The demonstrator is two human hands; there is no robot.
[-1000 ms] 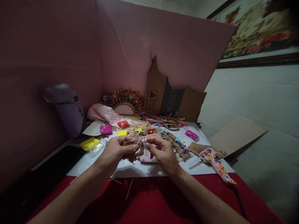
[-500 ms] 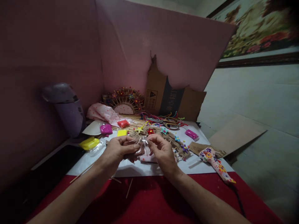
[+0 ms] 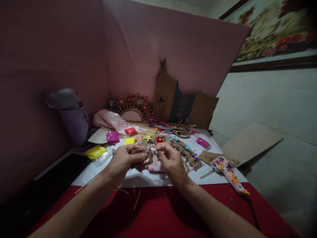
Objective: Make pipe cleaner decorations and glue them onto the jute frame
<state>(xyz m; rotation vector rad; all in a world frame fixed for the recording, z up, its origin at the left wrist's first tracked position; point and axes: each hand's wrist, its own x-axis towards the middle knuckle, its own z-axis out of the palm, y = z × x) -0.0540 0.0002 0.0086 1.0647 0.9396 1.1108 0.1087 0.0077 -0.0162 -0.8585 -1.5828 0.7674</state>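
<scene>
Both hands pinch a small clear plastic bag point(image 3: 154, 154) above the white sheet. My left hand point(image 3: 127, 160) is closed on its left side, thumb on top; a darkish content, too unclear to name, shows by the fingers. My right hand point(image 3: 174, 163) grips the bag's right side between thumb and fingers. Just behind the hands lies a twine-wrapped arch point(image 3: 162, 140) with red, yellow, blue and purple clay flowers. Part of a pink dotted piece point(image 3: 156, 167) shows below the bag.
Clay packets, yellow point(image 3: 95, 152), magenta point(image 3: 112, 136) and red point(image 3: 130, 131), lie left and behind. A flower-patterned glue gun point(image 3: 230, 175) is at right. Torn cardboard point(image 3: 183, 104) stands behind scissors point(image 3: 182, 131). A purple bottle point(image 3: 74, 124) and black slab point(image 3: 61, 172) are at left.
</scene>
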